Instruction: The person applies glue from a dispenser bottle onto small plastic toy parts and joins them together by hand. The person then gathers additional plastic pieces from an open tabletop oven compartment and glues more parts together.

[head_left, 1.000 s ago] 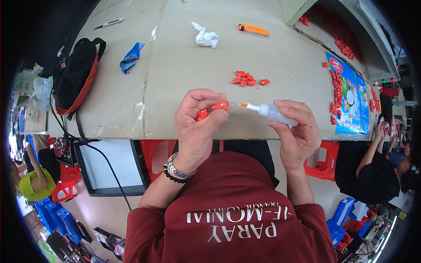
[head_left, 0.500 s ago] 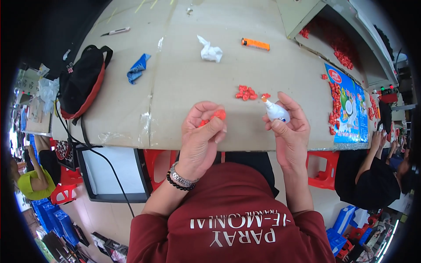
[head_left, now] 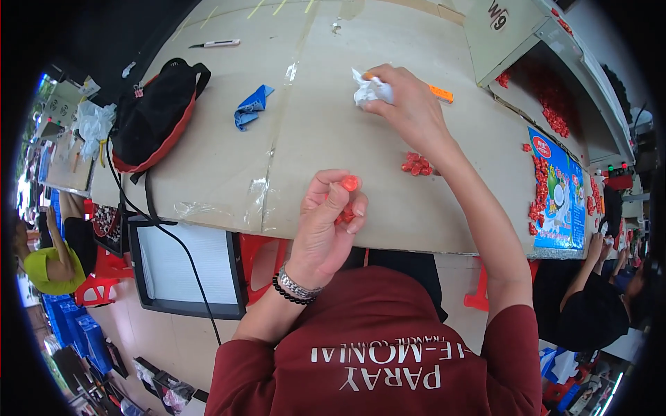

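Note:
My left hand [head_left: 329,218] is raised over the table's near edge, fingers curled. It pinches a small glossy red piece [head_left: 349,183] between thumb and forefinger, and more red shows under the other fingers. Farther out, my right hand [head_left: 406,104] closes on a crumpled white tissue [head_left: 371,90] lying on the table. A small orange spot shows at its fingertips. The white squeeze bottle cannot be made out; the hand may hide it. A small heap of red pieces [head_left: 416,164] lies beside my right forearm, which covers part of that area.
An orange tube-like item [head_left: 441,94] lies behind my right hand. To the left are a blue cloth scrap [head_left: 251,107], a craft knife [head_left: 215,44] and a black-and-red bag [head_left: 156,118]. A blue printed sheet [head_left: 563,194] with red pieces and an open-fronted box [head_left: 548,76] stand right.
My right hand has moved forward from beside the red heap to the tissue; the bottle it held no longer shows. My left hand stays near the table edge with the red pieces. The view has shifted slightly.

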Tool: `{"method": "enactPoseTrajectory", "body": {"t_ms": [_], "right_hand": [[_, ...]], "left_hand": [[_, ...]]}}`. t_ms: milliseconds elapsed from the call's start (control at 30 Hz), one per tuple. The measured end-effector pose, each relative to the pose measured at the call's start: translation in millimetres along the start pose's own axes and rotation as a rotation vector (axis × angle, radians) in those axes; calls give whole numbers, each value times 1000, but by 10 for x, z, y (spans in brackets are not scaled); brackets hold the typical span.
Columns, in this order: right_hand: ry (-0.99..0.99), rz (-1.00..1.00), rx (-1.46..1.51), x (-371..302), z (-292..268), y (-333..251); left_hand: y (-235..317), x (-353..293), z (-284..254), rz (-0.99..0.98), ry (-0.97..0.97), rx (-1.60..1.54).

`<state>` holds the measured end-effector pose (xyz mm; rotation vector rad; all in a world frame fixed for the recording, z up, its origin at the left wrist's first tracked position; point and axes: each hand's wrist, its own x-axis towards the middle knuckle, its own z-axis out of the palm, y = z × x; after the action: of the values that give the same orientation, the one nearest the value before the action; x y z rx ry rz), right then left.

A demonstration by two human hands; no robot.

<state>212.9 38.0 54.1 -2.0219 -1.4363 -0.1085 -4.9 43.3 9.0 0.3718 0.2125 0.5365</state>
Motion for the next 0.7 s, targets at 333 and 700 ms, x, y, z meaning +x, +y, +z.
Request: {"method": "enactPoseTrajectory", "body": {"t_ms": [333,700], "right_hand": [[-347,193,553,-147,-209,-258],[-502,-313,532,-298,-394,-524]], "left_hand": [[111,-24,-18,204,56,377],[51,-32,-83,82,-20,161]]}}
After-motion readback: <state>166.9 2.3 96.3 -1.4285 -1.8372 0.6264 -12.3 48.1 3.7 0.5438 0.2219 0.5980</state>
